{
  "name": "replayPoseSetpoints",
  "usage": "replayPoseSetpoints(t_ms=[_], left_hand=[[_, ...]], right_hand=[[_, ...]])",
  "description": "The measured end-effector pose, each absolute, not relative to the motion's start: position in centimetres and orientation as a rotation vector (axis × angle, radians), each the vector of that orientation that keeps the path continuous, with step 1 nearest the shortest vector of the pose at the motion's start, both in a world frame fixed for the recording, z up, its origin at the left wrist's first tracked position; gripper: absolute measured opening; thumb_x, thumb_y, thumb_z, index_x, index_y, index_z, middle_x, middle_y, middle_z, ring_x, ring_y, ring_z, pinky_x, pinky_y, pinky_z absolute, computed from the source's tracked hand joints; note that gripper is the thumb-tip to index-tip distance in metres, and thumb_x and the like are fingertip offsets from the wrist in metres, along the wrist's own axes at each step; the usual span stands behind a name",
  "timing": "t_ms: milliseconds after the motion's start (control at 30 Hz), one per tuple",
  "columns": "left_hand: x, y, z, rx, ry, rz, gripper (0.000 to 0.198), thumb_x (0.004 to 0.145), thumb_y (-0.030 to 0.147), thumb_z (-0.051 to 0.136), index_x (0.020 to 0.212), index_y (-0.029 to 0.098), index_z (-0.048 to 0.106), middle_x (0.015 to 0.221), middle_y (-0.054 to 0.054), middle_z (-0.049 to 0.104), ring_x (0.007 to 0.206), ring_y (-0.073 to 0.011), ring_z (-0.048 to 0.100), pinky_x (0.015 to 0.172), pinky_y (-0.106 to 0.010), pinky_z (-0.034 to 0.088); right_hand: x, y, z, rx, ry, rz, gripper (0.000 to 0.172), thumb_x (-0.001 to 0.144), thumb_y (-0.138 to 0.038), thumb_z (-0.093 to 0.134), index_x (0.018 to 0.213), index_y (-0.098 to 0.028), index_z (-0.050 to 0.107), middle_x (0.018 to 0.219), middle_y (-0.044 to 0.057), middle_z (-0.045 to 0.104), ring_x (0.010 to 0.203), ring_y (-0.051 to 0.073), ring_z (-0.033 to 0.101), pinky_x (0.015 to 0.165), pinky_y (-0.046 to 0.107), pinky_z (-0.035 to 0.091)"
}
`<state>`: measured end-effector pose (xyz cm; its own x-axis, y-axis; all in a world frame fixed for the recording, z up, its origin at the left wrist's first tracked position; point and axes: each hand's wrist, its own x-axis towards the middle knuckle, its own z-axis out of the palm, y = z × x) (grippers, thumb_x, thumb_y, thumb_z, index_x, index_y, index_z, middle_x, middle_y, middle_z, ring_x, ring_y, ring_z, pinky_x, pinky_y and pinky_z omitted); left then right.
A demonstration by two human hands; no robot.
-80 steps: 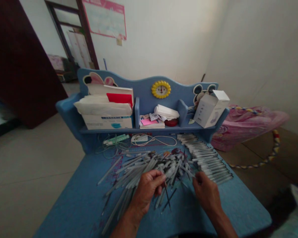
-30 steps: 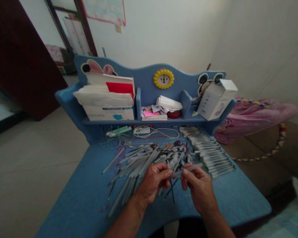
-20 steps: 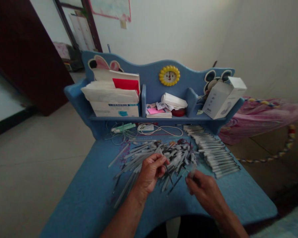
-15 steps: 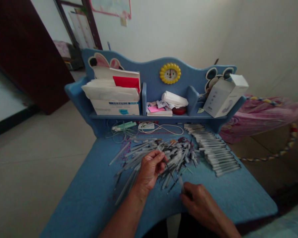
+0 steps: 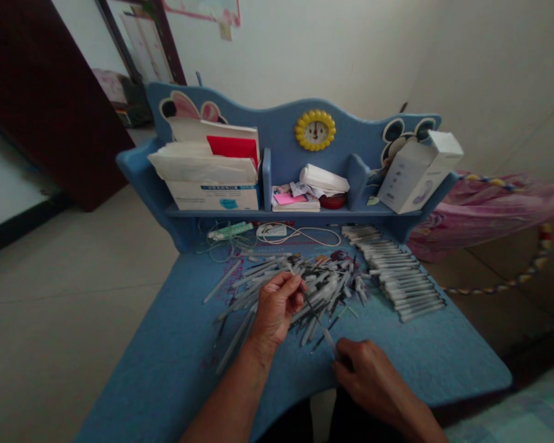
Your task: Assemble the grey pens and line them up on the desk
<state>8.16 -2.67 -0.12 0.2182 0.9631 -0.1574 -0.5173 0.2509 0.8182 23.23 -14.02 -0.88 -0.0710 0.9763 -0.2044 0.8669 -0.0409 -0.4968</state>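
My left hand pinches a thin dark pen refill above the middle of the desk. Its lower end slants down to the right and meets the tip of a whitish translucent pen barrel; whether it is inside the barrel I cannot tell. The barrel is gripped between the thumb and fingers of my right hand, near the desk's front edge. Behind and beneath my left hand spreads a loose pile of pen parts, mostly clear barrels and dark thin pieces. To the right, a neat row of pens lies side by side.
The blue desk has a back shelf holding a mask box, a white roll and a tilted white carton. A yellow clock sits on the backboard. A looped white cord lies under the shelf.
The barrel in my right hand has tilted toward the upper left, and its tip has come to the refill's lower end. My left hand keeps its pinch. The view has shifted slightly.
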Motion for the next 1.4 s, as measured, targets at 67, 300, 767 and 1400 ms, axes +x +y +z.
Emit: replayPoseSetpoints(t_ms=[67, 300, 767, 1400], left_hand=[[8.1, -2.6, -0.2, 0.718, 0.766, 1.166, 0.020, 0.067, 0.027, 0.070, 0.068, 0.015, 0.054, 0.061, 0.003, 0.062, 0.039, -0.0036, 0.048, 0.034, -0.013, 0.031], [8.4, -2.8, 0.0, 0.739, 0.769, 1.175, 0.021, 0.066, 0.027, 0.071, 0.068, 0.014, 0.055, 0.061, 0.002, 0.061, 0.039, -0.0042, 0.048, 0.034, -0.014, 0.033], [8.2, -2.6, -0.2, 0.760, 0.770, 1.228, 0.017, 0.068, 0.025, 0.069, 0.069, 0.014, 0.057, 0.061, 0.002, 0.062, 0.040, -0.0051, 0.049, 0.035, -0.015, 0.035], [9.3, -4.6, -0.2, 1.242, 0.750, 0.976, 0.011, 0.070, 0.024, 0.067, 0.067, 0.014, 0.066, 0.068, -0.001, 0.060, 0.049, -0.0066, 0.050, 0.047, -0.019, 0.038]], right_hand=[[23.2, -14.0, -0.9, -1.991, -2.020, 0.762, 0.014, 0.075, -0.018, 0.045, 0.065, -0.018, 0.054, 0.059, 0.000, 0.060, 0.055, 0.012, 0.054, 0.052, 0.023, 0.023], [23.1, -13.8, -0.8, -1.994, -2.040, 0.740, 0.015, 0.076, -0.020, 0.045, 0.065, -0.018, 0.055, 0.060, 0.002, 0.062, 0.056, 0.012, 0.053, 0.052, 0.024, 0.022], [23.3, -13.8, -1.1, -2.008, -2.013, 0.723, 0.015, 0.076, -0.021, 0.046, 0.066, -0.019, 0.056, 0.060, 0.002, 0.061, 0.056, 0.012, 0.052, 0.053, 0.024, 0.023], [22.3, -12.4, -1.2, -1.837, -1.781, 0.632, 0.019, 0.081, -0.024, 0.048, 0.063, -0.019, 0.050, 0.054, -0.003, 0.054, 0.050, 0.010, 0.046, 0.050, 0.021, 0.027]])
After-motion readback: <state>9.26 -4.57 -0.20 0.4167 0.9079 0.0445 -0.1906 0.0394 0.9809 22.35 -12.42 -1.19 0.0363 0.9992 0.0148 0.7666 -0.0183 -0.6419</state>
